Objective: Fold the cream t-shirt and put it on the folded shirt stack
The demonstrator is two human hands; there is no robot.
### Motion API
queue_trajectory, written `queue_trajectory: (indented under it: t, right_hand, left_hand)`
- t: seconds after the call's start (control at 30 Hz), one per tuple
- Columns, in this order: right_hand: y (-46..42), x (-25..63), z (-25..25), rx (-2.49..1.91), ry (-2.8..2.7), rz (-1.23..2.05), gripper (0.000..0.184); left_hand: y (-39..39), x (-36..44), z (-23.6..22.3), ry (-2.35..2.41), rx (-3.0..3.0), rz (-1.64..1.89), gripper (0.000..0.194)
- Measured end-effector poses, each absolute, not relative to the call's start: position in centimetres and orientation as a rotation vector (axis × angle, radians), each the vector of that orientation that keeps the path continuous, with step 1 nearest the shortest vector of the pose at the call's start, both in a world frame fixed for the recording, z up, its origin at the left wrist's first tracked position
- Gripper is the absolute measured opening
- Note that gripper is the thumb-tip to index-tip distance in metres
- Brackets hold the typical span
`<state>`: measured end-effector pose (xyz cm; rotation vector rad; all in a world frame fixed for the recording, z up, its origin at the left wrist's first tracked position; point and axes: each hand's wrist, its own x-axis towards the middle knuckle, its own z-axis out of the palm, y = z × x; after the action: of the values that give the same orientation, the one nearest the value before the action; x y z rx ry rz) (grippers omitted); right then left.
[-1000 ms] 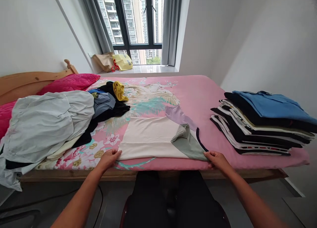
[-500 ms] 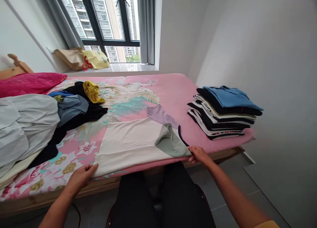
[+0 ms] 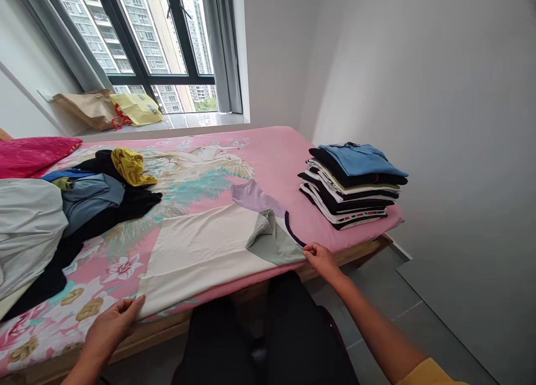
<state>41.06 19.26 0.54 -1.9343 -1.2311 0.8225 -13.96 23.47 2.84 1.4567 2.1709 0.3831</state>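
A T-shirt [image 3: 201, 245] lies flat along the near edge of the bed, folded lengthwise. Its body is cream, one sleeve is grey-green and folded over, the other is lilac and points away from me, and the collar is dark. My left hand [image 3: 111, 326] pinches the hem corner at the shirt's left end. At the other end my right hand [image 3: 321, 259] is closed on the neck edge beside the dark collar. The cloth between my hands looks fairly smooth, with slight creases.
On the right of the bed [image 3: 276, 150] stands a stack of folded clothes [image 3: 349, 192], a blue shirt on top. Loose clothes [image 3: 96, 198] are heaped at the left, near a magenta pillow [image 3: 37, 153]. Paper and yellow bags [image 3: 136, 109] sit on the windowsill.
The view has turned slightly to the right, so everything sits further left. Both hands keep their hold on the shirt's ends, and the shirt lies much as before.
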Motion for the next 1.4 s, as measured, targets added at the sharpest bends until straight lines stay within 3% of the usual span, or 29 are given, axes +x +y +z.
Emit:
queue_trajectory:
  t: [0.1, 0.17, 0.27, 0.37, 0.6, 0.77, 0.97, 1.17, 1.4]
  right_hand:
    - [19.0, 40.4, 1.8, -1.882, -1.364, 0.537, 0.022]
    - [19.1, 39.1, 2.8, -1.766, -1.481, 0.453, 0.023]
    - [19.9, 36.4, 3.7, -1.593, -1.758, 0.416, 0.022]
    - [21.6, 33.7, 3.8, -1.492, -2.062, 0.43, 0.027]
    - [25.2, 30.1, 3.9, -1.636, -2.354, 0.237, 0.046]
    - [25.7, 28.3, 4.2, -1.79, -2.201, 0.203, 0.036]
    - [26.9, 27.6, 3.7, -1.405, -2.424, 0.266, 0.053]
    - [27.9, 29.3, 2.6, -1.408, -2.04, 0.2, 0.032]
    - [26.7, 36.1, 1.3, -1.795, -1.663, 0.052, 0.021]
  left_hand:
    - [22.5, -12.8, 3.8, 2.34, 1.583, 0.387, 0.05]
    - [21.9, -11.0, 4.2, 2.347, 1.891, 0.615, 0.045]
    - [21.6, -7.1, 4.0, 1.954, 2.358, 0.868, 0.031]
    - [22.1, -3.8, 2.8, 1.574, 2.592, 0.768, 0.027]
    - [22.8, -2.1, -0.3, 1.712, 2.631, 0.698, 0.033]
    - [22.2, -0.2, 0.1, 1.589, 2.62, 0.826, 0.028]
    - [21.7, 4.7, 1.0, 1.421, 2.65, 0.783, 0.022]
    - [22.0, 7.5, 2.0, 1.269, 2.665, 0.811, 0.025]
    - [26.6, 11.8, 4.0, 1.114, 2.654, 0.782, 0.035]
